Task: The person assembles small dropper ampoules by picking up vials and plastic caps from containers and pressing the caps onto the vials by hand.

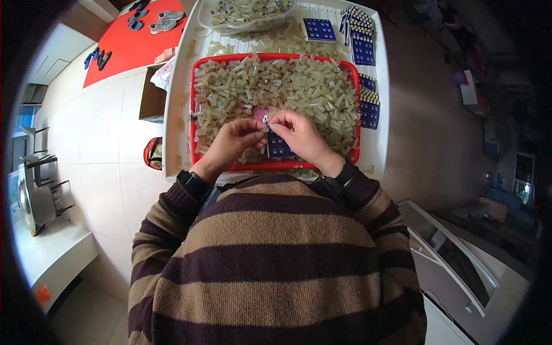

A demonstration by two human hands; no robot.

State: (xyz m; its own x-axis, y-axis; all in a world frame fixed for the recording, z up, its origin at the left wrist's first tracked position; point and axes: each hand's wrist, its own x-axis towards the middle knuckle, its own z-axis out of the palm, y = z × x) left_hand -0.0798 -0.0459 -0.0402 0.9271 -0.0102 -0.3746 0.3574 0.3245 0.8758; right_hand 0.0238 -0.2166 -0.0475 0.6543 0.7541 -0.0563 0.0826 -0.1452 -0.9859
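My left hand (pixel 238 138) and my right hand (pixel 298 137) meet over the near middle of a red tray (pixel 193 103). Their fingertips are pinched together around a small tube, mostly hidden by the fingers. A tiny white-and-dark label (pixel 266 119) shows at the tips of my right thumb and finger. Just below the fingers lies a dark blue sheet of labels (pixel 279 147), partly covered by my right hand. Heaped in the tray are many small, clear yellowish tubes (pixel 322 95). A pink patch (pixel 260 112) shows among them beyond my fingertips.
The red tray rests on a white table with raised edges (pixel 382 52). At its far side stands a clear plastic tub (pixel 244 26) of labelled tubes. Blue label sheets (pixel 319 30) lie beyond, with rows of tubes (pixel 369 96) on sheets along the right. A cardboard box (pixel 152 95) stands left.
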